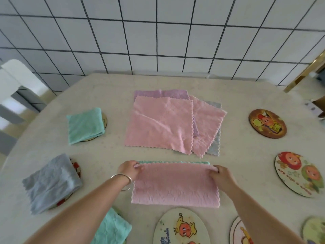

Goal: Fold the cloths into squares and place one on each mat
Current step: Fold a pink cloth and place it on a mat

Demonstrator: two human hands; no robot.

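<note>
1. The left hand (129,169) is pinching the far left corner of a pink fleecy cloth folded into a long rectangle (175,184), fingers closed on the fabric.
2. The right hand (220,175) is pinching the far right corner of the same cloth in the same way, so the cloth is lying flat on the pale speckled surface (246,95) between the two hands.
3. A thin strip of mint green cloth (173,162) is showing along the far edge of the pink rectangle, just beyond both hands.
4. Further beyond the hands, a loose pile of unfolded cloths (159,122) is lying spread out: pink on top, with lilac, another pink and grey-blue peeking out beneath.
5. To the left of the left hand, a folded grey cloth (51,184) is covering a round mat, and beyond it a folded mint green cloth (85,125) is covering another.
6. Under the left forearm, a third folded green cloth (112,228) is lying at the near edge.
7. To the right of the right hand, two round cartoon-printed mats (267,123) (299,174) are lying bare.
8. Nearer than the hands, a pale round cartoon mat (181,228) is sitting bare, close to the pink cloth's near edge, with two more partly in view to its right.
9. A silver bangle (123,180) is sitting on the left wrist.
</note>
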